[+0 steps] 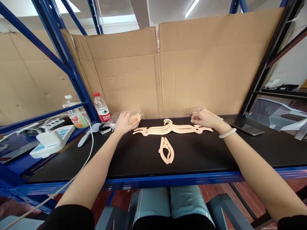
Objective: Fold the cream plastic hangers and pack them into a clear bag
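Note:
My left hand (125, 123) is at the back left of the black tabletop, its fingers closed round a beige folded hanger (135, 118) with clear plastic about it. Over at the back right, my right hand (207, 119) is closed, thumb and fingertips together; what they hold, if anything, is hidden. Clear plastic (197, 111) shows just behind that hand. Between the hands lie unfolded beige hangers (178, 128), nested side by side with their hooks at the middle. In front of them a single folded beige hanger (166, 151) lies apart from both hands.
A red-capped bottle (102, 108) and a hairbrush (89, 134) are on the left, near a power strip (54, 142) with a white cable (83, 164). A phone (247, 127) lies right of my right hand. Cardboard (206, 70) walls the back; a blue rail (177, 181) edges the front.

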The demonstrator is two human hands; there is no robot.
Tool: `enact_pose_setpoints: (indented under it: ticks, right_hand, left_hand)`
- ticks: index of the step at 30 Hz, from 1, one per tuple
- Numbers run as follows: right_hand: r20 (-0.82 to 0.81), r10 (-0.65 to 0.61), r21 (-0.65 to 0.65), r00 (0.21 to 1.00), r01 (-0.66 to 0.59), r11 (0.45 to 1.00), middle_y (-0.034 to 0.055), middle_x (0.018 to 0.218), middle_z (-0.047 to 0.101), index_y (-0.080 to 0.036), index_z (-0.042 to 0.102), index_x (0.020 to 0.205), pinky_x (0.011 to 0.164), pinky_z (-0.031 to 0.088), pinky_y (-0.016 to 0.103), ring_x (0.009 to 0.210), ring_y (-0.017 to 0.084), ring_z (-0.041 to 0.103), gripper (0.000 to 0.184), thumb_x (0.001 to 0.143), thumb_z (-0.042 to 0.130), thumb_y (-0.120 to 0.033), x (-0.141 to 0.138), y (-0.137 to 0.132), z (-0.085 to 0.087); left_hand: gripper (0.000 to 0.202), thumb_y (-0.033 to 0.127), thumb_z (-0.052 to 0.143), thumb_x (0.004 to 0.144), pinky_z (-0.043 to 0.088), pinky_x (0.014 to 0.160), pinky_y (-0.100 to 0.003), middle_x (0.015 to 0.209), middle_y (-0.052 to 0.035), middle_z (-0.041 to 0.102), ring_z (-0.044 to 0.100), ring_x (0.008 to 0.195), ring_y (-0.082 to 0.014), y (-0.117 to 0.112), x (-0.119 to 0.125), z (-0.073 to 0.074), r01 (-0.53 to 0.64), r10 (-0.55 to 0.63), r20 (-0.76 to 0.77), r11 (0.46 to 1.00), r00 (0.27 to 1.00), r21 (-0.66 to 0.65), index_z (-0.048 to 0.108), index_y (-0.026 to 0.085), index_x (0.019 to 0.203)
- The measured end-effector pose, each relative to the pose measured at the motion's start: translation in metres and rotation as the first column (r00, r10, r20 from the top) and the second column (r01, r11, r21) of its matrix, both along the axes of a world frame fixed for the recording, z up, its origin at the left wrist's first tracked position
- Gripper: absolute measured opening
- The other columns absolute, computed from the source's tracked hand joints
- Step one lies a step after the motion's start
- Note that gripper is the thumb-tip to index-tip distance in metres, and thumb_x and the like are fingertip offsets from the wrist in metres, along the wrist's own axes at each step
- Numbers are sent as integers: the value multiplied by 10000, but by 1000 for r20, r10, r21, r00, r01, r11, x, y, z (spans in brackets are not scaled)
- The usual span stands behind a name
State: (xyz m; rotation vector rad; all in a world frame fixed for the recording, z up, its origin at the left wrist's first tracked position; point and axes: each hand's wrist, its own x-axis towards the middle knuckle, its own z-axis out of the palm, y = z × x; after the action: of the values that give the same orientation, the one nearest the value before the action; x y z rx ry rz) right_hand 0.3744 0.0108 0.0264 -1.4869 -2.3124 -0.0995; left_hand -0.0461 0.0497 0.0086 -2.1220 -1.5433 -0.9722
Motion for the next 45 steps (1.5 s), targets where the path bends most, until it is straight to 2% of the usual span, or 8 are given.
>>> enact_pose_setpoints:
  ticks: [2,5,9,15,24,30,39,45]
  right_hand:
    - [39,19,-130,999,-14,991,-16,605,641,-206,654,732,549,340,252,584,145,569,147,757,512,-234,3,4,-2]
    - [42,42,-274,998,-29,961,-17,711,690,-215,674,816,542,355,240,636,146,599,184,691,543,-184,7,9,-7]
    - [32,25,-348,999,-12,937,-2,827,711,-212,679,857,561,381,233,722,162,624,230,636,616,-200,15,15,-12]
    - [56,16,-383,998,7,924,9,789,699,-191,673,774,586,395,243,727,174,626,167,610,657,-224,22,19,-14]
    - [-12,112,-440,994,-106,892,-4,623,626,-173,643,683,536,371,241,588,141,562,88,623,661,-235,4,23,-25]
    - [-10,103,-466,995,-96,880,-4,619,624,-167,688,703,513,335,243,558,133,530,185,570,733,-287,6,30,-29]
    - [87,43,-325,995,-12,945,-7,621,628,-180,691,666,490,315,248,547,129,535,95,593,658,-232,5,14,-12]
    - [-34,-10,-395,999,-4,918,-8,490,610,-180,651,754,469,370,241,454,148,572,115,713,577,-258,8,3,-3]
  left_hand:
    - [442,410,584,805,426,950,-382,1106,-90,644,564,1066,-266,-9,16,2,117,-114,-59,992,992,47,586,178,1181]
    - [262,347,536,840,469,766,-298,930,-40,667,599,740,-168,-23,41,1,302,-344,-175,926,922,-227,663,194,1011]
    - [235,336,540,843,443,674,-259,1008,-34,655,594,700,-142,-34,61,-5,368,-487,-222,829,845,-421,682,209,981]
    - [191,280,552,836,434,676,-257,1004,-27,647,617,767,-162,-34,63,-11,338,-466,-250,842,849,-420,666,213,974]
    - [160,231,481,876,467,733,-286,1034,-50,588,614,826,-182,-32,67,-20,261,-408,-264,852,874,-454,595,193,983]
    - [168,216,410,907,466,719,-281,970,-49,588,608,818,-180,-34,70,-22,276,-421,-286,858,861,-433,576,191,902]
    - [203,259,395,927,448,669,-288,941,-44,672,642,817,-210,-42,73,-14,243,-375,-327,892,867,-381,592,214,912]
    - [210,225,384,929,460,726,-299,991,-48,684,649,869,-212,-43,74,-10,288,-386,-288,899,876,-329,592,217,956]
